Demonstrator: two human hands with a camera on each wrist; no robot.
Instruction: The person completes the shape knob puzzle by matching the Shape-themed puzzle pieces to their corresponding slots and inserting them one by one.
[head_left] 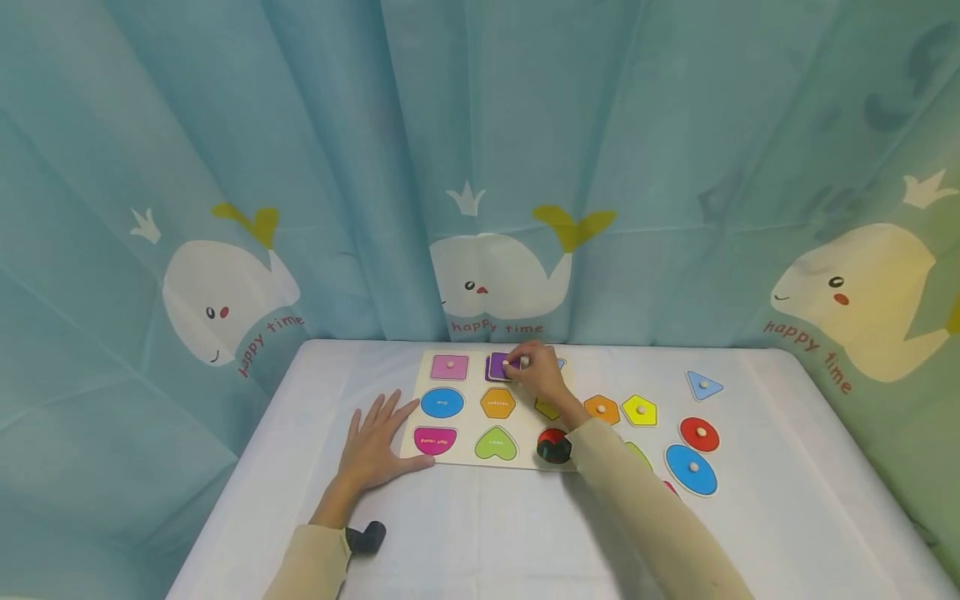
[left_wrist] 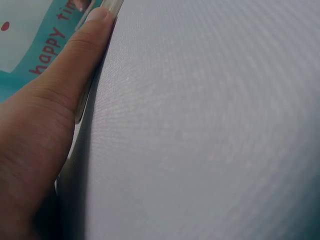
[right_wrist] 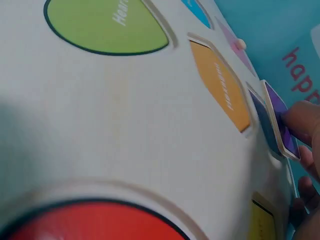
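Observation:
A cream shape-puzzle board (head_left: 467,427) lies on the white table, with printed slots for oval, hexagon, half round and heart. My right hand (head_left: 542,375) pinches the small knob of a purple puzzle piece (head_left: 496,363) at the board's far edge. In the right wrist view that purple piece (right_wrist: 276,107) is tilted over its dark slot, slightly out of line with it. A pink rectangle piece (head_left: 450,367) with a knob sits in the far-left slot. My left hand (head_left: 372,446) rests with fingers spread at the board's left edge, thumb along the near corner.
Loose knobbed pieces lie right of the board: an orange hexagon (head_left: 602,409), yellow pentagon (head_left: 640,410), light blue triangle (head_left: 703,385), red circle (head_left: 699,434) and blue oval (head_left: 691,470). The right sleeve (head_left: 637,492) partly covers a green piece. A whale-print curtain (head_left: 510,125) hangs behind.

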